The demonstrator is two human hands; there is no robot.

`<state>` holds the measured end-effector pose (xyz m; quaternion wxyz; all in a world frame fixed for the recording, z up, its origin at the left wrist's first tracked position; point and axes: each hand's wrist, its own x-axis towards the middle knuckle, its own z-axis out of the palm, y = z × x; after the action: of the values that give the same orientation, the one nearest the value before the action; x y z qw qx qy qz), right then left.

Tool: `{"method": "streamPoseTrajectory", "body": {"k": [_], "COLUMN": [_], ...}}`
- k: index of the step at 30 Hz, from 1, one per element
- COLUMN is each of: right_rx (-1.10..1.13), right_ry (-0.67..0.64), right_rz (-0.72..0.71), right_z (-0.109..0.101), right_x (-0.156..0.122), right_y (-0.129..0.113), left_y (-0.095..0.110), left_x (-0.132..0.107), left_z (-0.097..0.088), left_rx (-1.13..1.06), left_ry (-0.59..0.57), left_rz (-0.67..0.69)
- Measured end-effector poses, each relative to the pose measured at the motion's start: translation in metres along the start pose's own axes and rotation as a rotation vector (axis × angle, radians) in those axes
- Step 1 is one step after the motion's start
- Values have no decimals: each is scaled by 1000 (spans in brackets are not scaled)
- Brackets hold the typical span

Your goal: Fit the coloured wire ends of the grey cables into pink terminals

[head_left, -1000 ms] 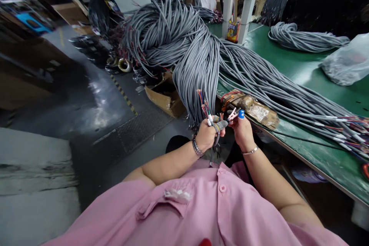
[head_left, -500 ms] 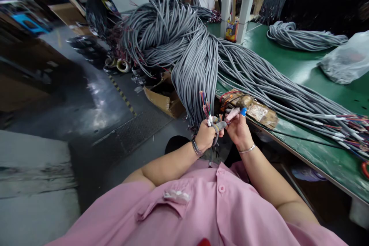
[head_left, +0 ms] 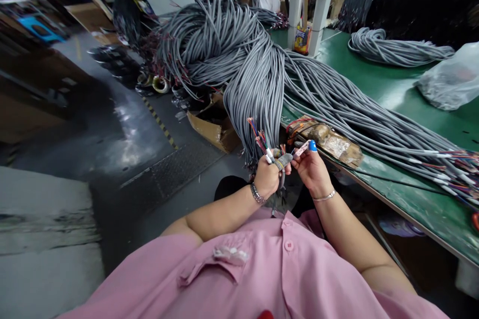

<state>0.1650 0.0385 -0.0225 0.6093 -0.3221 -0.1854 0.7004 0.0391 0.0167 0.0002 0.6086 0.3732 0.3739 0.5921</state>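
A: From the head view, where are the cable ends (head_left: pixel 268 153)?

B: In the left hand (head_left: pixel 266 178), low in front of the pink shirt (head_left: pixel 247 269). Just beyond it, the grey cable bundle (head_left: pixel 256 89) hangs down by the edge of the counter (head_left: pixel 404 82).

A: How does that hand stand?

B: Curled closed around the cables, with the coloured wires fanning up past the white sleeves. A grey covering (head_left: pixel 285 160) with a yellow band shows on it.

A: And the right hand (head_left: pixel 316 174)?

B: Thumb and fingers pinched together on a pale pink piece (head_left: pixel 301 148), close beside the left hand. The thumb wears a blue cover (head_left: pixel 312 145). I can't tell what the piece is, or whether it joins a wire.

A: How would you expect those ends to handle?

B: Light, I'd say, with the grey jacket springy and fairly firm. The thin wires look soft, easily bent, and their bare tips probably fray.

A: So where to take hold?

B: On the jacket, just below the white sleeves. Single wires deserve a fingertip pinch, no hard tug. The whole bundle, though, is likely heavy and would drag.
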Motion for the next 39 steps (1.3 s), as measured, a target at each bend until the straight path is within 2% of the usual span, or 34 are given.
{"method": "streamPoseTrajectory", "body": {"k": [3, 8, 10, 14, 17, 22, 28, 33, 39], "right_rx": [-67, -208, -185, -3, 74, 41, 49, -7, -147], "right_ry": [56, 157, 118, 47, 83, 97, 82, 137, 251], "right_rz": [-83, -325, -280, -90, -98, -100, -11, 6, -28], "right_z": [2, -2, -4, -5, -2, 0, -15, -37, -65], "right_x": [-3, -2, 1, 7, 10, 9, 3, -4, -19], "right_y": [2, 8, 8, 5, 4, 5, 8, 11, 12], "left_y": [1, 0, 0, -1, -3, -7, -6, -2, 8], "left_x": [3, 4, 4, 3, 3, 3, -2, -6, 0], "left_z": [2, 1, 2, 3, 3, 0, -6, -21, -54], "left_rx": [-10, 3, 15, 26, 19, 19, 46, 43, -109], "left_ry": [34, 54, 37, 27, 44, 47, 16, -68, -230], "left_rz": [-39, -67, -63, -75, -88, -100, -87, -151, -241]}}
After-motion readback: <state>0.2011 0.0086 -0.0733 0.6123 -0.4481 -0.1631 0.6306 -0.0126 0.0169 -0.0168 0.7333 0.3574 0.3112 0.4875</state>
